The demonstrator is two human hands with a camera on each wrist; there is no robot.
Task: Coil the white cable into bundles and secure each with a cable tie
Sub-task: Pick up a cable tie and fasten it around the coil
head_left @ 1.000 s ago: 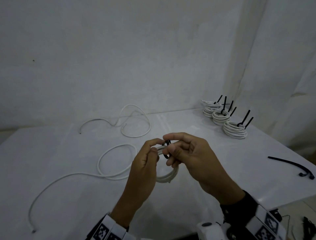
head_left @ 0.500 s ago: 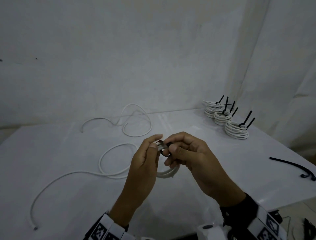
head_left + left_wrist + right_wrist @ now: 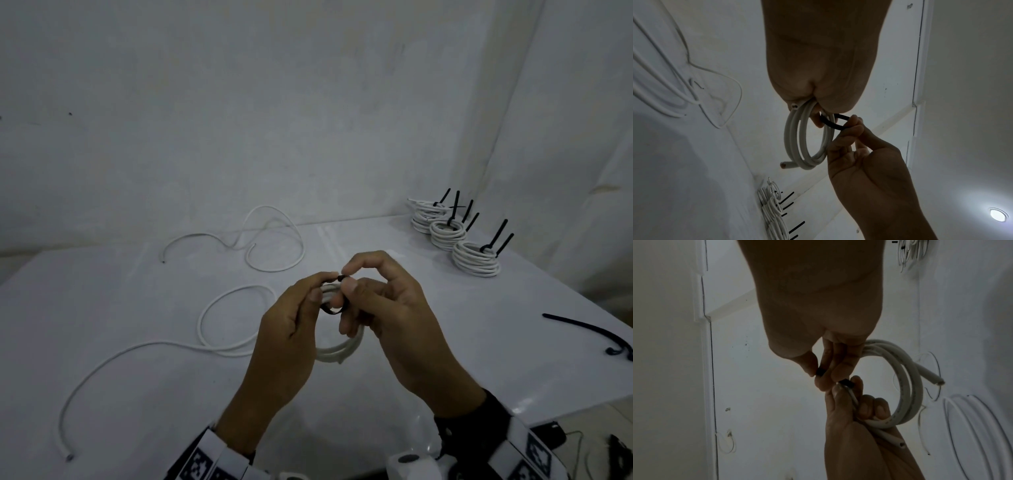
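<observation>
Above the white table (image 3: 137, 394), my left hand (image 3: 323, 286) grips a small coil of white cable (image 3: 337, 349) at its top, and the loops hang below. A black cable tie (image 3: 331, 310) is looped round the strands beside the left fingers. My right hand (image 3: 347, 278) pinches the tie's end between thumb and forefinger, and its other fingers curl against the coil. The left wrist view shows the coil (image 3: 797, 138) with both cut ends free and the tie (image 3: 833, 124) bowed across it. In the right wrist view, the tie (image 3: 820, 371) sits between thumb and finger.
Three tied bundles (image 3: 476, 258) with upright black tie tails stand at the table's back right. Two loose white cables (image 3: 236, 342) (image 3: 274, 240) lie left and behind my hands. A spare black cable tie (image 3: 589, 330) lies near the right edge.
The right forefinger has lifted and arched, and thumb and forefinger now pinch the tie's end at the coil's top. The tie's loop now shows under the fingers. Both hands stay in place.
</observation>
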